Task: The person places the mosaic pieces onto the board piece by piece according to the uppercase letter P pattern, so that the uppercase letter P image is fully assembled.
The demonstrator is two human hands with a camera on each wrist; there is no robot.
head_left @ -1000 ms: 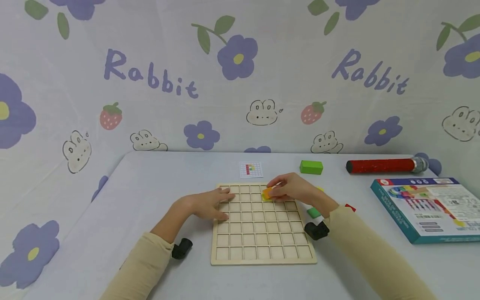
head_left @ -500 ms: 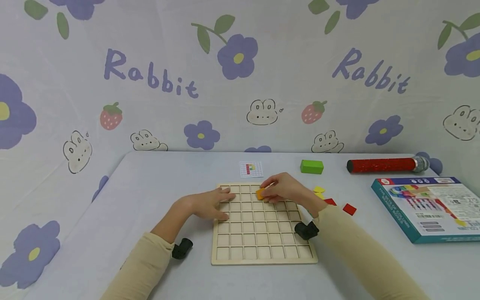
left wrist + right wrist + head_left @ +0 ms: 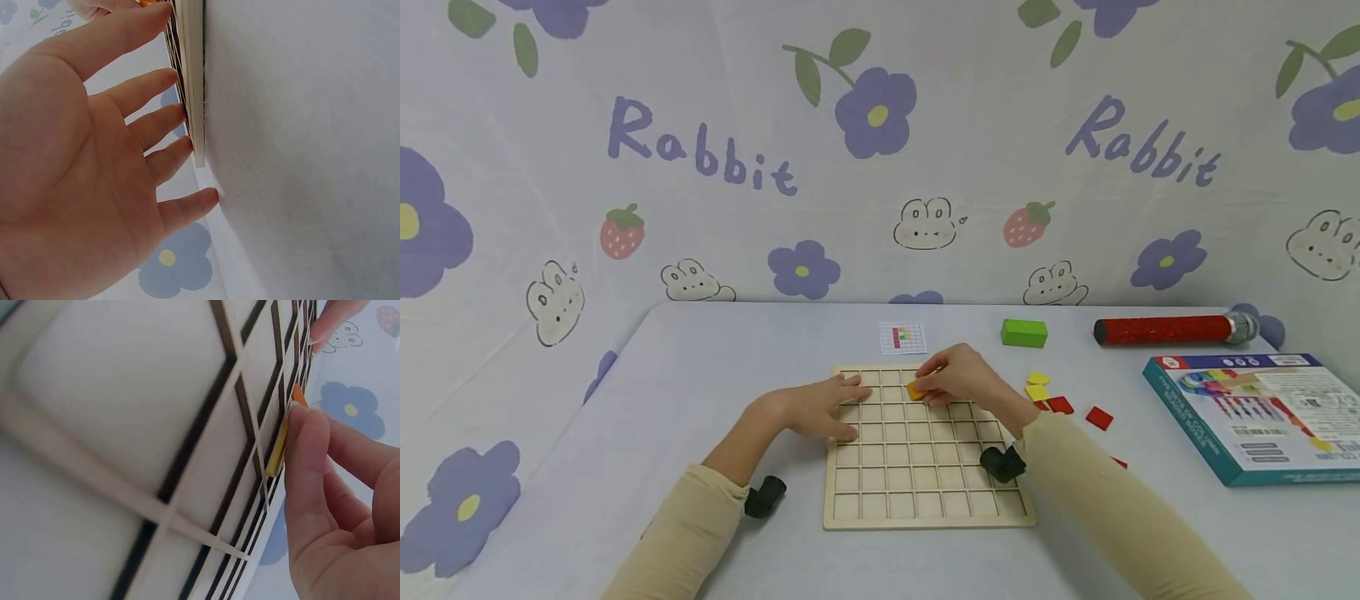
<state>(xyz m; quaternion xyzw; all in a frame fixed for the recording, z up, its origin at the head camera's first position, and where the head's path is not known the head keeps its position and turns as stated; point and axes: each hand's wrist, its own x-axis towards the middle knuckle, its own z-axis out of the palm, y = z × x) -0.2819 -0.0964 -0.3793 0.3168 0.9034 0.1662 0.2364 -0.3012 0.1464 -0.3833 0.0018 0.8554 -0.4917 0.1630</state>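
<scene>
A pale wooden grid board (image 3: 925, 482) lies on the white table. My left hand (image 3: 812, 410) rests on its left edge with fingers spread; in the left wrist view those fingers (image 3: 156, 128) reach the board's side. My right hand (image 3: 961, 379) pinches a small orange tile (image 3: 914, 390) between thumb and fingers, over the far rows of the grid. Seen from the right wrist, the orange tile (image 3: 299, 395) shows mostly as an edge at the fingertips. A yellow tile (image 3: 278, 450) sits in the grid right beside it, partly behind the thumb.
Behind the board lies a pattern card (image 3: 902, 338), with a green block (image 3: 1024, 333) to its right. Loose yellow tiles (image 3: 1037, 392) and red tiles (image 3: 1099, 417) lie near the right forearm. Farther right are a red tube (image 3: 1165, 331) and a flat game box (image 3: 1262, 421).
My right hand has moved left along the far rows with the orange tile. Its forearm shifted too, uncovering loose yellow and red tiles. The left hand has stayed in place.
</scene>
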